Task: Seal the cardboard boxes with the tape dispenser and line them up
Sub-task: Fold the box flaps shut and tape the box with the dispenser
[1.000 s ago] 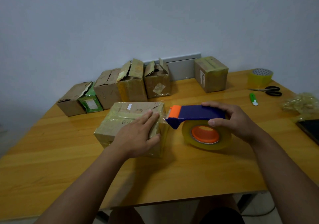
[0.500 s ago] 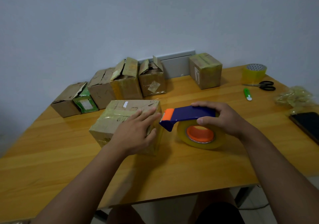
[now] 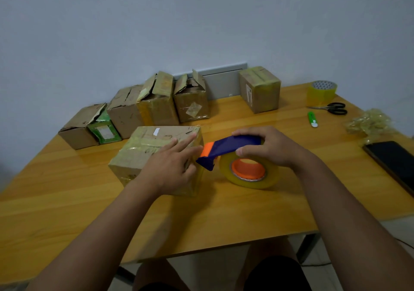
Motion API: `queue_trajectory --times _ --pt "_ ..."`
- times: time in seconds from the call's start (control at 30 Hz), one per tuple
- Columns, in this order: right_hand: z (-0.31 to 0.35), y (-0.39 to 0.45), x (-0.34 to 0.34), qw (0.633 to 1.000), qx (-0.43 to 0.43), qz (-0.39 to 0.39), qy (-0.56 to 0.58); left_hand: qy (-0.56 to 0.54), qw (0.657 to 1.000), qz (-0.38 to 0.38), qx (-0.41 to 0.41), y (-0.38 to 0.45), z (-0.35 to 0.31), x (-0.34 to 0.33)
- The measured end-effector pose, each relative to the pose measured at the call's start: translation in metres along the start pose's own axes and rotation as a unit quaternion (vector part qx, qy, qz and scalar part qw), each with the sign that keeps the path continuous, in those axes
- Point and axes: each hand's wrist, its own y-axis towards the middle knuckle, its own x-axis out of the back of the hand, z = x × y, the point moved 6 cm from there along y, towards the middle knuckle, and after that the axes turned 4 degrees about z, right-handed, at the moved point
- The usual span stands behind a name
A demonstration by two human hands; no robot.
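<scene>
While both forearms reach forward over the wooden surface (image 3: 67, 212), the left hand (image 3: 165, 169) lies flat, fingers straight, pressing the near cardboard box (image 3: 143, 154); the right hand (image 3: 266, 147) has its grip curled round the tape dispenser (image 3: 228, 148), whose nose touches the box's right edge. Farther back, five boxes (image 3: 156, 102) stand by the wall.

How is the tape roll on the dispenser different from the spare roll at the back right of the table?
The roll on the tape dispenser leans on edge, showing an orange core, under the right hand. The spare roll lies flat, untouched, near the scissors, and its centre looks pale and patterned. Both are yellowish clear tape.
</scene>
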Motion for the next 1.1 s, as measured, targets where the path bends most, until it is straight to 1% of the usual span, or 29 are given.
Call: queue_trajectory --times 0.1,0.3,0.4,0.5,0.57,0.63,0.73,0.8,0.87,0.93,1.03,1.1 --pt "0.004 0.008 -0.004 1.000 -0.005 0.000 -0.008 0.002 1.000 0.014 -0.006 0.001 -0.001 0.000" --pt "0.020 0.020 0.002 0.998 -0.013 0.005 -0.053 0.032 0.999 0.013 -0.001 0.001 -0.007 0.002" --pt "0.029 0.024 0.005 0.999 -0.034 0.005 -0.040 0.037 0.999 0.021 0.002 0.000 -0.008 0.002" --pt "0.028 0.025 -0.004 0.994 -0.061 0.041 -0.081 0.046 0.999 0.025 0.008 -0.001 -0.009 0.002" --pt "0.024 0.022 -0.009 0.993 -0.067 0.041 -0.083 0.045 0.999 0.027 0.007 -0.001 -0.009 0.002" --pt "0.021 0.016 -0.004 0.997 -0.063 0.008 -0.050 0.039 0.999 0.032 0.004 -0.003 -0.008 0.004" --pt "0.012 0.004 0.010 0.995 -0.065 -0.042 -0.056 0.039 0.998 0.044 -0.005 -0.011 -0.004 0.006" --pt "0.002 -0.004 0.016 0.993 -0.071 -0.087 -0.037 0.010 0.998 0.057 -0.005 -0.020 0.003 0.007" --pt "-0.005 -0.011 0.018 0.986 -0.069 -0.153 -0.008 -0.045 0.996 0.074 0.020 -0.030 0.012 0.007" --pt "-0.007 -0.014 0.015 0.976 -0.059 -0.210 0.016 -0.071 0.993 0.076 0.063 -0.034 0.015 0.004" --pt "-0.003 -0.011 -0.001 0.967 -0.049 -0.246 0.038 -0.019 0.990 0.010 0.136 -0.031 0.009 0.003" --pt "0.000 -0.009 -0.011 0.964 -0.045 -0.257 0.054 0.015 0.988 -0.036 0.149 -0.028 0.004 0.005"
